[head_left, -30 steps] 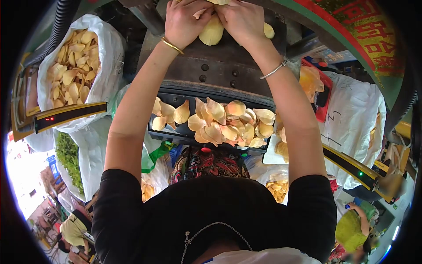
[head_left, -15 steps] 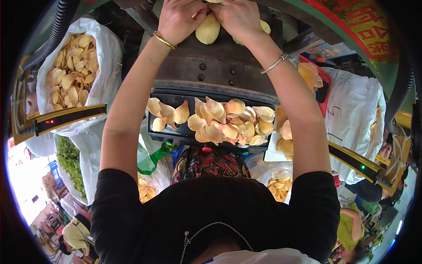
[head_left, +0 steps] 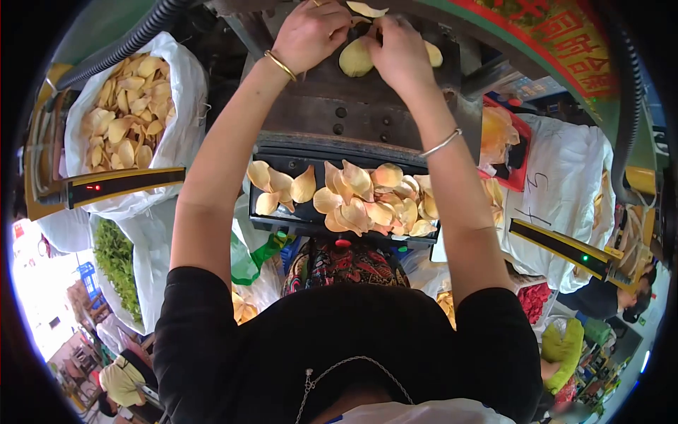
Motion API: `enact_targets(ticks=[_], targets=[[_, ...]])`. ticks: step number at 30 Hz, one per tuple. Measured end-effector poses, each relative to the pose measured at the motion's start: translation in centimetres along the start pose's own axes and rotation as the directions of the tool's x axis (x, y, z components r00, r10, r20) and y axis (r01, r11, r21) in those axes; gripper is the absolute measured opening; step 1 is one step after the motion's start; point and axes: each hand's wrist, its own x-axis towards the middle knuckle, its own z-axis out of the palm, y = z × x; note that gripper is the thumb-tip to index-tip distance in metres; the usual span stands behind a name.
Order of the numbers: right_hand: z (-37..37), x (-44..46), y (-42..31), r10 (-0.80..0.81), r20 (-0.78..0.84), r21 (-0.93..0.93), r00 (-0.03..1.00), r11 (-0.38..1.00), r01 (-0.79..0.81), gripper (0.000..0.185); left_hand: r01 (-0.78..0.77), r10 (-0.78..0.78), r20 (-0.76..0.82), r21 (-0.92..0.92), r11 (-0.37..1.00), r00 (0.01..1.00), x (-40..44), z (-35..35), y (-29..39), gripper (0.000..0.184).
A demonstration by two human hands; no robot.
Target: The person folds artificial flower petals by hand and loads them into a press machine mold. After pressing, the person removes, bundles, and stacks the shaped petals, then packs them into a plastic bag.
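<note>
My left hand [head_left: 314,32] and my right hand [head_left: 402,53] are close together over the dark metal plate [head_left: 296,99] of a machine. The fingers of both are bent and closed; whatever is between them is too small or hidden to make out. A yellowish artificial petal [head_left: 355,59] lies on the plate by my right thumb. Another petal [head_left: 433,54] shows beyond my right hand, and a pale petal [head_left: 367,10] is at the top, just past my fingertips. Nearer my body, a black tray [head_left: 311,215] holds a heap of cream petals [head_left: 357,212] and a smaller group [head_left: 279,187].
A white sack [head_left: 187,85] full of petals stands left, above a sack of green pieces [head_left: 116,261]. To the right are a red bin [head_left: 521,141] and white sacks [head_left: 565,169]. Yellow-edged sensor bars [head_left: 127,187] [head_left: 561,251] flank my arms. People sit behind.
The view has shifted slightly. My hands have moved apart a little, showing the pale petal at the top and more of the plate between them. The tray's heap looks the same.
</note>
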Motion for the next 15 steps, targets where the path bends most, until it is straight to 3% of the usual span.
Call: enact_targets(ticks=[3, 8, 12, 15], targets=[[1.3, -0.1, -0.7, 0.161, -0.033, -0.036, 0.986, 0.986, -0.162, 0.024, 0.206, -0.307, 0.330, 0.306, 0.929, 0.893, 0.6, -1.3, 1.5, 0.012], [1.1, 0.2, 0.2, 0.156, -0.072, -0.091, 0.985, 0.983, -0.163, 0.020, 0.200, -0.233, 0.187, 0.179, 0.963, 0.954, 1.2, -0.4, 1.3, 0.009], [0.9, 0.8, 0.0, 0.149, 0.063, -0.105, 0.987, 0.984, -0.142, 0.016, 0.234, -0.263, 0.163, 0.176, 0.956, 0.951, 0.8, -0.8, 1.2, 0.008], [0.1, -0.1, -0.3, -0.022, -0.127, 0.051, 0.992, 0.998, 0.029, 0.017, 0.314, -0.352, 0.249, 0.180, 0.932, 0.902, 0.9, -1.0, 1.3, 0.007]])
